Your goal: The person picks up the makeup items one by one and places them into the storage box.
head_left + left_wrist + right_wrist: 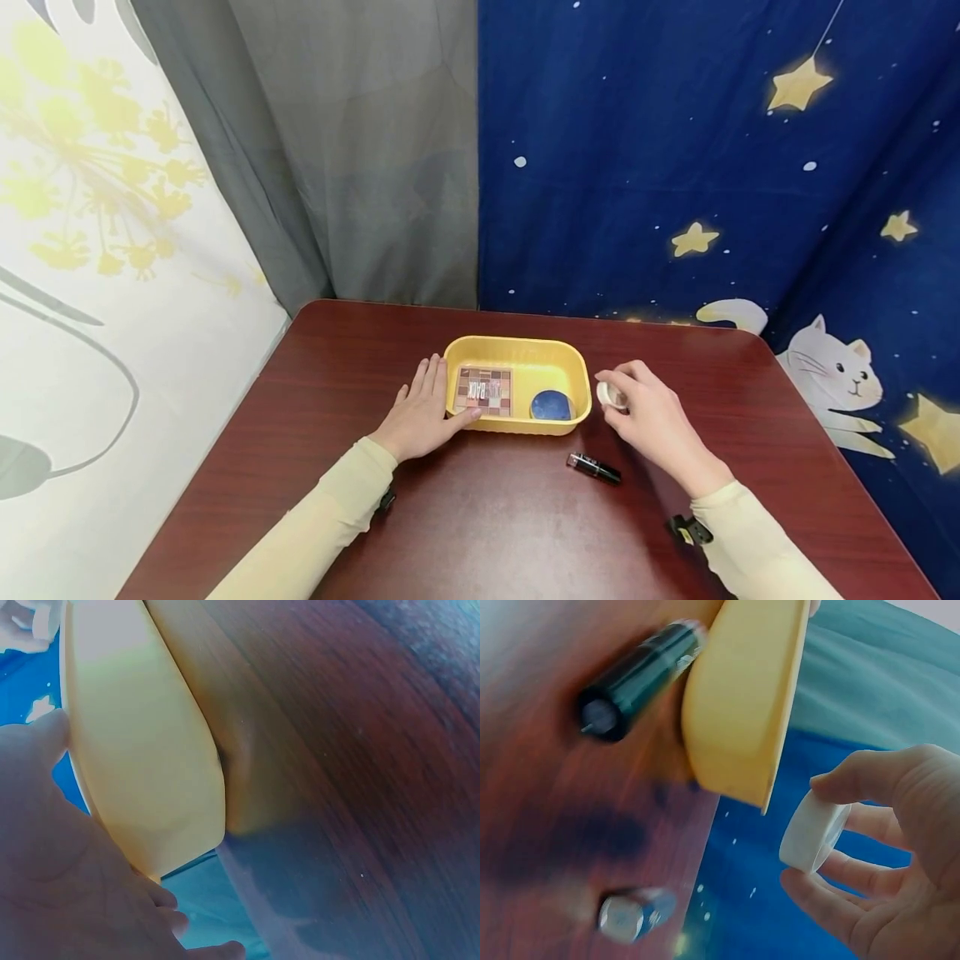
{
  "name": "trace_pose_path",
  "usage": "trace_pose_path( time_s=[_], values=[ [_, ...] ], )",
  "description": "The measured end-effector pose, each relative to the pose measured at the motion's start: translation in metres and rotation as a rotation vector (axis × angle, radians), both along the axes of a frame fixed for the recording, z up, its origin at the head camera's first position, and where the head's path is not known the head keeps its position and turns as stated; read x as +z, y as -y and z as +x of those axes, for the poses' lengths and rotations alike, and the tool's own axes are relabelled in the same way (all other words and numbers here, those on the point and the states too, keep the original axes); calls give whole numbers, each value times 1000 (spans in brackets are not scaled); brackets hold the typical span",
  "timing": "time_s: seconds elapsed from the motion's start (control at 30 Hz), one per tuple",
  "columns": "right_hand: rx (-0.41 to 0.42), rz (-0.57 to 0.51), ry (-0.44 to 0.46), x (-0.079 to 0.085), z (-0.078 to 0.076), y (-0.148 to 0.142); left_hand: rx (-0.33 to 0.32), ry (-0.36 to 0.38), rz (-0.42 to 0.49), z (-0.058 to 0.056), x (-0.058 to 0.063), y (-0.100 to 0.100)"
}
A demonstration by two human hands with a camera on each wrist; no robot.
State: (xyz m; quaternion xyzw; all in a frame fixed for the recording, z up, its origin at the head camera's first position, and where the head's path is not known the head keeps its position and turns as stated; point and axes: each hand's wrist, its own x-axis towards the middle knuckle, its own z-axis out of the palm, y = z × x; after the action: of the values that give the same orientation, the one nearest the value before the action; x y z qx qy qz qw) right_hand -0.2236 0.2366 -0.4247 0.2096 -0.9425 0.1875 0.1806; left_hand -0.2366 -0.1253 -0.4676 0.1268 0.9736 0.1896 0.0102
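Observation:
My left hand point(423, 412) lies with straight fingers along the left end of a yellow plastic basket point(525, 426), its thumb over the front rim. In the basket are a checkered makeup palette point(498, 390) with lettering and a round dark-blue compact point(551, 406). Just off the basket's right end, my right hand point(652, 412) pinches a small white round disc-like piece point(806, 829) between thumb and fingers, held above the table. A black lipstick tube point(594, 468) with a clear end lies in front of the basket, nearest the right hand.
Another small container point(634, 915) with a pale round end is on the table in the right wrist view; the right hand hides it in the head view. The dark red wooden table point(480, 517) backs onto a grey curtain point(375, 167) and a blue star-patterned curtain point(600, 167).

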Motion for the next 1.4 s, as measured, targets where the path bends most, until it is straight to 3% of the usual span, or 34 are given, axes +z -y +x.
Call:
trace_pose_path(
  time_s=[0.27, 0.6, 0.83, 1.2, 1.4],
  values=[
    [68, -35, 14, 7, -24, 29, -2, 13, 19, 1, 1, 0],
    [142, 105, 79, 7, -61, 65, 6, 31, 5, 1, 5, 1],
    [171, 183, 84, -2, -78, 75, 11, 38, 3, 1, 4, 1],
    [152, 224, 175, -19, -95, 83, 21, 47, -5, 0, 3, 0],
    [185, 260, 184, -31, -106, 93, 26, 49, 4, -1, 2, -1]
  ],
)
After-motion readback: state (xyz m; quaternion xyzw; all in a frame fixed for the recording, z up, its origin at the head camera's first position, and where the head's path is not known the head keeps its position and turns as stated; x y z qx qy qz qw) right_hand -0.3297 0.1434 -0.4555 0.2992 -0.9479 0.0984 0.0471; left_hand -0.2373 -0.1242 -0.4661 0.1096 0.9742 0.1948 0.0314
